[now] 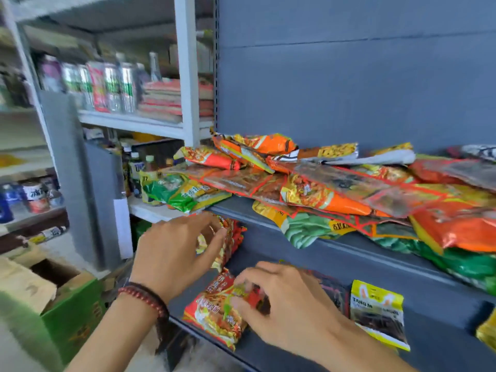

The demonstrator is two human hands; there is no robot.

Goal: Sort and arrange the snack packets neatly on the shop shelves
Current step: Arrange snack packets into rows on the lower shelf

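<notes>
On the lower grey shelf [434, 318] a red and yellow snack packet [214, 312] lies flat near the left end. My right hand [284, 299] pinches its upper right corner with curled fingers. Behind it a row of red packets [232, 237] stands upright at the shelf's left end, and my left hand [174, 248] grips that row from the left side. A yellow and black packet [375, 312] lies to the right of my right hand. On the upper shelf [335, 242] sits a loose heap of several orange, red and green packets [335, 191].
A green cardboard box [59, 312] with open flaps stands on the floor at the lower left. White shelving [134, 122] at the left holds cans, bottles and stacked packs. A gold packet [487, 331] shows at the right edge. A grey back panel [349, 76] rises behind the upper shelf.
</notes>
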